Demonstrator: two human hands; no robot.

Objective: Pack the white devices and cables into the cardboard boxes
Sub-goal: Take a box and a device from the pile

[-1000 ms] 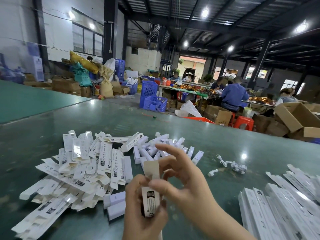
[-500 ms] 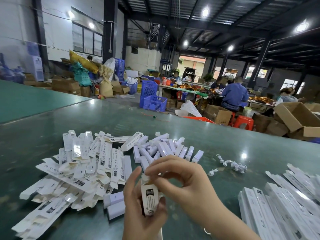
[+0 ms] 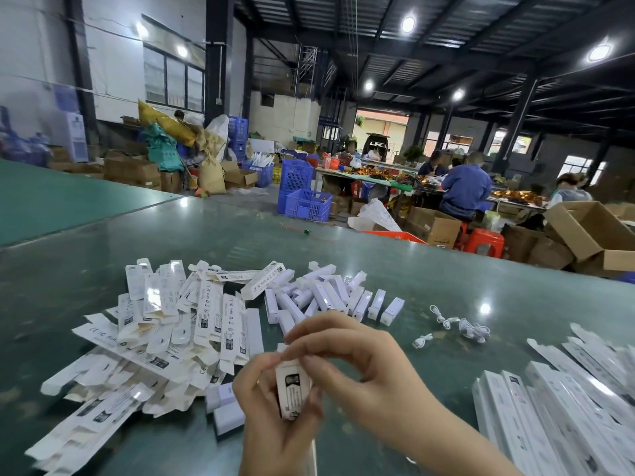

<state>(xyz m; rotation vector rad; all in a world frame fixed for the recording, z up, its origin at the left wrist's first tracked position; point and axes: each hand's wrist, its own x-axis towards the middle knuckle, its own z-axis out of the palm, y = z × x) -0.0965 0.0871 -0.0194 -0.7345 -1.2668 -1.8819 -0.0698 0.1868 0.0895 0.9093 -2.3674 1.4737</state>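
Note:
My left hand (image 3: 271,420) grips a slim white printed box (image 3: 291,389) upright near the table's front edge. My right hand (image 3: 357,365) curls over the box's top end, fingertips pinching the flap there. Behind the hands lies a heap of flat unfolded box sleeves (image 3: 154,338) and a cluster of small white devices (image 3: 326,297). A few white cables (image 3: 460,326) lie loose to the right. Finished long white boxes (image 3: 556,417) are stacked at the right edge.
The dark green table (image 3: 515,297) stretches far back. Beyond its far edge stand blue crates (image 3: 307,204), open brown cartons (image 3: 591,231), a red stool (image 3: 482,242) and seated people (image 3: 465,188) at another bench.
The raised flap on the box's top has been folded down. My right hand's fingers have closed lower over the box end, and my left thumb has come up to meet them.

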